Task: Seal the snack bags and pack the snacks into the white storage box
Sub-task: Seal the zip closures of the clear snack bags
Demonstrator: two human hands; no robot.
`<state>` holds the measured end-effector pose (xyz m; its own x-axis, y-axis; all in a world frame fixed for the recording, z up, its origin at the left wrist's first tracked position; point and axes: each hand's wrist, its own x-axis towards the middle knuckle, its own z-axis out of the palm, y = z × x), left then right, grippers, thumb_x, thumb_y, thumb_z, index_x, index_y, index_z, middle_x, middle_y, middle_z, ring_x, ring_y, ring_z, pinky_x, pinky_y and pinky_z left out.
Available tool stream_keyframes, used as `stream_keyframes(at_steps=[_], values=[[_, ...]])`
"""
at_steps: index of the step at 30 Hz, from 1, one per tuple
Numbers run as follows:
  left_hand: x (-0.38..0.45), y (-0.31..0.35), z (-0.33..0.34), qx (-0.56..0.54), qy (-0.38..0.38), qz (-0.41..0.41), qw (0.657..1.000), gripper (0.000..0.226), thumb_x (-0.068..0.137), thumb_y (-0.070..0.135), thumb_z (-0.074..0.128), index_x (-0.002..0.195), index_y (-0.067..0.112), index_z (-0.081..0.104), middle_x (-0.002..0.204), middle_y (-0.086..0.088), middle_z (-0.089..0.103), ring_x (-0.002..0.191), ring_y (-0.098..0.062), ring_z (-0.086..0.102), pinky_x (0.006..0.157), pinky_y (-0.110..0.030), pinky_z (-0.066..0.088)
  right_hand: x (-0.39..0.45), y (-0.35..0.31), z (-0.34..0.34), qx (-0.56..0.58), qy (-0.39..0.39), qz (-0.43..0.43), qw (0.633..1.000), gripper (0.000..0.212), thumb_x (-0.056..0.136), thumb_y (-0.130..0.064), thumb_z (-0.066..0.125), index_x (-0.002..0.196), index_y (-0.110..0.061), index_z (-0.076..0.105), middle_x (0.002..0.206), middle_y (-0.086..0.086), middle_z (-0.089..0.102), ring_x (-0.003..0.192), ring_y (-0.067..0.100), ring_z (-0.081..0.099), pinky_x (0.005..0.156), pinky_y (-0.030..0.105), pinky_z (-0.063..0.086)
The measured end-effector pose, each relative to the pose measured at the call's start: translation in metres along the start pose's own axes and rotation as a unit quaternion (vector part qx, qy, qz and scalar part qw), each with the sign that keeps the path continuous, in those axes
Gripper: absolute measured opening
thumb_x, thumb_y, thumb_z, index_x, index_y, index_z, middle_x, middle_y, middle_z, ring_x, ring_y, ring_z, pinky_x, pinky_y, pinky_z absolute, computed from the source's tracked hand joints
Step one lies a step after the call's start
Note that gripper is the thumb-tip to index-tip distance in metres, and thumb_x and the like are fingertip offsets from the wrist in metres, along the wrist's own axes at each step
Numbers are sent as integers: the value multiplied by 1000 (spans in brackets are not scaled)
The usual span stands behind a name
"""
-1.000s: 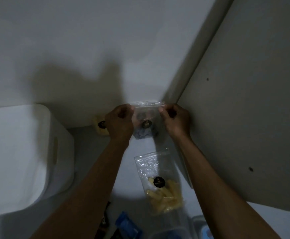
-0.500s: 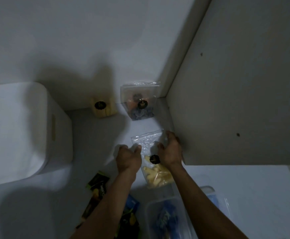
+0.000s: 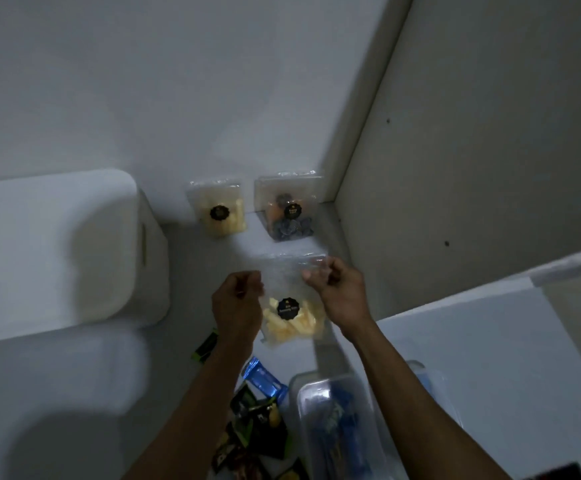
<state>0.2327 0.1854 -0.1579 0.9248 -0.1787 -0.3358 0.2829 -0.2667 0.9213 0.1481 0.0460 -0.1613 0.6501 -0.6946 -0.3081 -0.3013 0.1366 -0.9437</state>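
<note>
Clear zip bag (image 3: 294,308) of pale yellow snack pieces is held up just above the table (image 3: 74,393), in front of the wall corner. Both hands pinch its top edge: left hand (image 3: 239,299) at the left corner, right hand (image 3: 337,292) at the right, fingers closed on the film. Frame is blurred, can't tell whether the zip strip is engaged.

Risks, as I read it:
- Film is slack between the pinches; the strip could close only partway and leak crumbs once packed.
- Contents sit heavy at the bottom, so a slipped pinch drops the bag.
- Two other bags, yellow one (image 3: 218,213) and dark mixed one (image 3: 287,211), lean on the back wall; a sweep forward could topple them.
- White storage box (image 3: 57,251) is off to the left, lid apparently on; that blocks packing.
</note>
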Motion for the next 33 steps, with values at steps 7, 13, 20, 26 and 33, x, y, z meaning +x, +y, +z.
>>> stream_keyframes(at_steps=[7, 13, 20, 26, 33], values=[[-31, 68, -76, -8, -18, 185, 983, 8, 95, 24, 60, 91, 24, 67, 84, -1, 72, 82, -23, 70, 73, -45, 57, -47, -90, 11, -6, -75, -97, 992, 16, 79, -17, 80, 89, -9, 72, 92, 20, 72, 82, 19, 66, 76, 32, 58], [-77, 115, -125, -78, -24, 236, 968, 10, 94, 24, 63, 99, 18, 69, 87, -1, 73, 82, -11, 70, 72, -24, 52, -97, -150, 16, -42, -104, -167, 980, 20, 77, -7, 81, 91, 0, 69, 93, 19, 73, 83, 24, 68, 79, 38, 57], [-125, 131, -162, -103, 0, 254, 962, 6, 92, 22, 66, 92, 19, 72, 83, 4, 73, 81, -9, 69, 80, -35, 58, -160, -208, 27, -292, -131, -295, 900, 16, 78, -29, 81, 88, -20, 73, 84, -2, 73, 78, 13, 69, 69, 36, 60], [-151, 137, -172, -99, 13, 257, 961, 7, 91, 22, 68, 86, 24, 72, 85, 0, 72, 88, -22, 66, 82, -43, 57, -197, -230, 51, -390, -143, -360, 835, 13, 89, -32, 70, 96, -21, 72, 92, -3, 73, 84, 13, 66, 80, 37, 57], [-163, 143, -184, -109, 11, 272, 956, 10, 90, 21, 68, 83, 26, 71, 83, 0, 70, 82, -16, 63, 79, -40, 55, -216, -239, 60, -416, -123, -377, 818, 12, 93, -33, 66, 95, -22, 69, 95, -5, 72, 88, 15, 64, 80, 43, 56]])
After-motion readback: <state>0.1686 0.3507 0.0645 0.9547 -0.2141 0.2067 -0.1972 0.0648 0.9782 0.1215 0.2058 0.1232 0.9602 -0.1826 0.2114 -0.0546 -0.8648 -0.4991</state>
